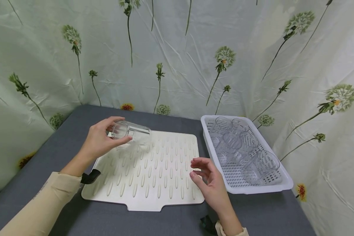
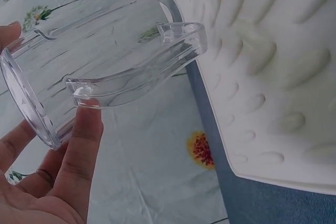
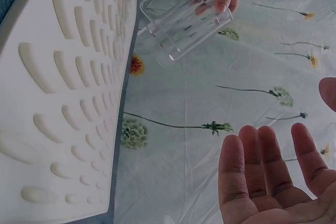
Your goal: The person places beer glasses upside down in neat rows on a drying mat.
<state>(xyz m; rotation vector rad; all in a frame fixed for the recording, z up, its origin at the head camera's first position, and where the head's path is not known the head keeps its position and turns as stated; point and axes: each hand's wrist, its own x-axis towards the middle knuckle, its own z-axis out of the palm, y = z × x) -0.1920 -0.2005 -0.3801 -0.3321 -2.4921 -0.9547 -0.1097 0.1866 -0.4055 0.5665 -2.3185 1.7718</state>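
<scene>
Left grip [image 1: 101, 135] has a clear mug [image 1: 140, 131] pinched by one end, so it's sticking out sideways from the hand, over the far-left part of the white mat [image 1: 153, 168]. Right grip [image 1: 210, 184] is released, fingers loosely bent by the mat's right edge. White basket [image 1: 262, 189] of clear glasses [image 1: 261, 165] sits just right of the mat.

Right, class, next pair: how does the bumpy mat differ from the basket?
The mat is a flat sheet, while the basket has raised walls. The mat carries rows of long oval bumps; the basket is pierced with small holes. The mat has a tab on its near edge, but the basket's near rim has none. Both are pale and rest on the dark grey table.
</scene>
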